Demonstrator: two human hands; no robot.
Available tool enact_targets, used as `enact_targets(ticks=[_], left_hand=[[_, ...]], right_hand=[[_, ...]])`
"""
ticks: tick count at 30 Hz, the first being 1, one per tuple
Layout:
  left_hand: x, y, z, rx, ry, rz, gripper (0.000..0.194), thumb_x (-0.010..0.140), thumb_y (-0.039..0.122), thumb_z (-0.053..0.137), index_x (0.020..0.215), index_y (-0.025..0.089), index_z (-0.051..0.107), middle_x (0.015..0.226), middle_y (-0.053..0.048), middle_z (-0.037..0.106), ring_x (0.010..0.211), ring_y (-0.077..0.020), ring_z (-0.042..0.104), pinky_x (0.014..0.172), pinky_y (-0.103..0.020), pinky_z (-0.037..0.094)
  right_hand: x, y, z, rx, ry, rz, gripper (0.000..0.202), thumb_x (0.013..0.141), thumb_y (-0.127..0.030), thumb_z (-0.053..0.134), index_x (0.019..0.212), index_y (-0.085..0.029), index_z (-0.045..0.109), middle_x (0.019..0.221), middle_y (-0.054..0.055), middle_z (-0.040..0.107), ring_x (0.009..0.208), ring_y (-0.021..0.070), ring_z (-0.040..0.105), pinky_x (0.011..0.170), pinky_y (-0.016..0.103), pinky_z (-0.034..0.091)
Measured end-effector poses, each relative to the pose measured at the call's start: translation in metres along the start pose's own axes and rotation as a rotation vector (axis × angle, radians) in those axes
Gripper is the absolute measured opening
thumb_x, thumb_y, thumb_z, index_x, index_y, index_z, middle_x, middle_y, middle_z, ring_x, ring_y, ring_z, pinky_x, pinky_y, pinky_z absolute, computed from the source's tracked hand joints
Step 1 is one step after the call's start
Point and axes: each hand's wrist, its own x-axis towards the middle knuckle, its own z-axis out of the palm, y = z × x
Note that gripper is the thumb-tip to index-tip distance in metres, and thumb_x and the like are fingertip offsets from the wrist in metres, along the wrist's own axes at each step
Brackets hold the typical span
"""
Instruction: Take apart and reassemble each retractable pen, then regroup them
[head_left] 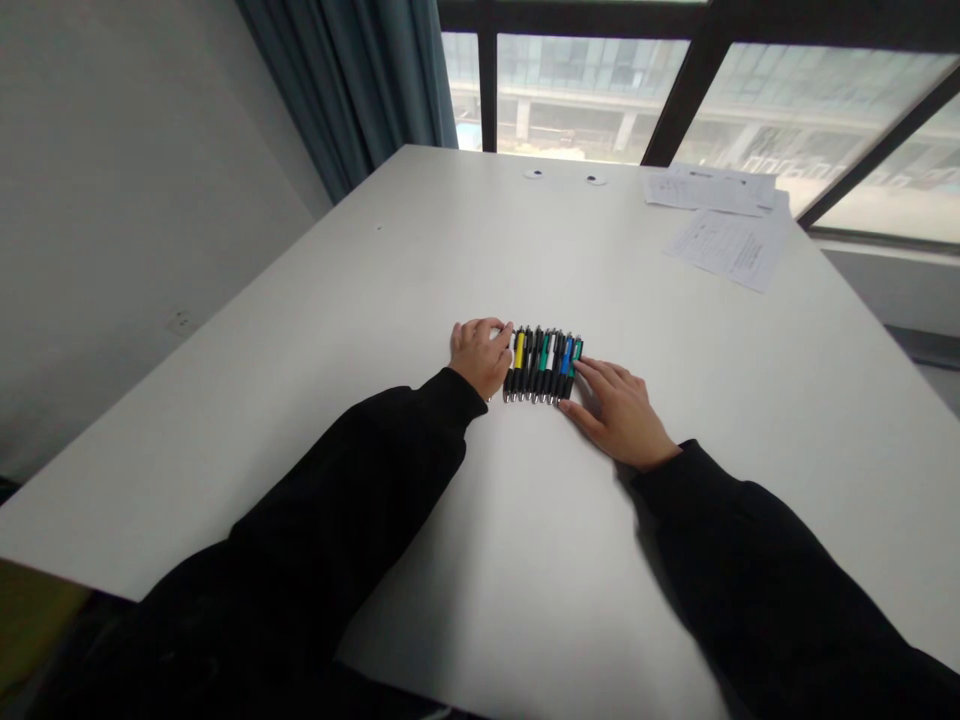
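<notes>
A row of click pens (541,365) lies side by side on the white table, tips toward me. Their barrels are black with yellow, white, green and blue parts. At the row's left end, my left hand (481,357) is curled over a pen that it mostly covers; only a metal tip and a pale bit show around the hand. My right hand (621,412) rests against the right end, thumb and fingers apart, its fingertips touching the green pen (577,350) there. Both forearms wear black sleeves.
The white table (360,330) narrows away toward the window. Printed papers (731,235) lie at its far right corner. Two small oval pieces (596,181) sit near the far edge. A blue-grey curtain (367,80) hangs behind the left side, beside a wall.
</notes>
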Motion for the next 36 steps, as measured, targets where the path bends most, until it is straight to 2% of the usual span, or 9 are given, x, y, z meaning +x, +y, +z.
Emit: enact_targets(ticks=[5, 10, 13, 16, 19, 21, 23, 28, 36], left_hand=[[-0.001, 0.004, 0.001, -0.016, 0.024, 0.026, 0.043, 0.094, 0.039, 0.038, 0.131, 0.022, 0.052, 0.130, -0.007, 0.054, 0.120, -0.0288, 0.041, 0.108, -0.052, 0.024], [0.004, 0.007, 0.008, -0.038, 0.066, 0.030, 0.036, 0.088, 0.036, 0.050, 0.120, 0.019, 0.057, 0.127, -0.010, 0.055, 0.116, -0.0280, 0.045, 0.104, -0.048, 0.029], [0.007, 0.006, 0.007, -0.087, 0.168, 0.047, 0.034, 0.090, 0.036, 0.046, 0.116, 0.016, 0.057, 0.123, -0.012, 0.057, 0.116, -0.0268, 0.047, 0.103, -0.046, 0.033], [0.005, 0.005, -0.004, -0.131, 0.330, 0.145, 0.032, 0.090, 0.038, 0.045, 0.109, 0.015, 0.058, 0.118, -0.012, 0.059, 0.114, -0.0259, 0.049, 0.103, -0.046, 0.035], [-0.015, 0.005, -0.020, -0.127, 0.357, 0.336, 0.027, 0.081, 0.040, 0.056, 0.095, 0.018, 0.061, 0.103, -0.011, 0.063, 0.102, -0.0263, 0.055, 0.105, -0.051, 0.033], [-0.040, 0.007, -0.029, -0.166, 0.265, 0.501, 0.030, 0.077, 0.045, 0.061, 0.092, 0.019, 0.062, 0.096, -0.010, 0.065, 0.098, -0.0259, 0.057, 0.102, -0.049, 0.038], [-0.073, 0.008, -0.035, -0.219, 0.096, 0.640, 0.043, 0.075, 0.051, 0.061, 0.104, 0.019, 0.062, 0.107, -0.011, 0.065, 0.106, -0.0269, 0.057, 0.105, -0.049, 0.037], [-0.135, 0.015, -0.038, -0.115, -0.310, 0.767, 0.093, 0.069, 0.076, 0.052, 0.142, 0.019, 0.040, 0.149, -0.015, 0.040, 0.136, -0.0357, 0.035, 0.116, -0.056, 0.011], [-0.129, 0.032, -0.042, -0.055, -0.418, 0.707, 0.102, 0.065, 0.082, 0.052, 0.147, 0.024, 0.034, 0.155, -0.015, 0.027, 0.142, -0.0408, 0.022, 0.113, -0.063, 0.002]], right_hand=[[0.000, -0.001, 0.000, -0.003, 0.000, -0.003, 0.056, 0.090, -0.051, 0.050, 0.137, -0.021, 0.046, 0.137, 0.012, 0.053, 0.126, 0.0313, 0.044, 0.100, 0.049, 0.035], [0.001, -0.002, 0.001, -0.005, -0.010, 0.004, 0.057, 0.090, -0.051, 0.050, 0.137, -0.020, 0.046, 0.138, 0.011, 0.053, 0.126, 0.0320, 0.043, 0.102, 0.049, 0.034], [0.002, -0.001, 0.002, 0.006, -0.015, 0.007, 0.060, 0.090, -0.053, 0.049, 0.139, -0.020, 0.043, 0.139, 0.012, 0.053, 0.126, 0.0324, 0.044, 0.101, 0.049, 0.035], [-0.001, 0.001, 0.003, 0.037, 0.002, 0.014, 0.067, 0.091, -0.055, 0.046, 0.145, -0.017, 0.035, 0.141, 0.015, 0.049, 0.128, 0.0308, 0.044, 0.103, 0.049, 0.036], [-0.015, 0.004, 0.001, 0.011, 0.001, -0.007, 0.073, 0.089, -0.059, 0.047, 0.144, -0.011, 0.036, 0.143, 0.019, 0.046, 0.132, 0.0312, 0.041, 0.107, 0.049, 0.035], [-0.034, 0.004, -0.005, -0.026, -0.054, -0.067, 0.075, 0.088, -0.061, 0.048, 0.143, -0.012, 0.041, 0.144, 0.020, 0.044, 0.134, 0.0332, 0.038, 0.108, 0.051, 0.034], [-0.060, 0.004, -0.015, -0.044, -0.123, -0.140, 0.073, 0.088, -0.061, 0.048, 0.143, -0.013, 0.042, 0.148, 0.019, 0.040, 0.136, 0.0337, 0.036, 0.110, 0.051, 0.032], [-0.124, -0.004, -0.041, -0.045, -0.310, -0.301, 0.078, 0.088, -0.060, 0.047, 0.152, -0.020, 0.025, 0.157, 0.014, 0.022, 0.144, 0.0344, 0.022, 0.114, 0.057, 0.025], [-0.137, -0.009, -0.046, -0.065, -0.351, -0.322, 0.095, 0.082, -0.071, 0.048, 0.154, -0.019, 0.014, 0.158, 0.016, 0.013, 0.145, 0.0384, 0.013, 0.113, 0.063, 0.019]])
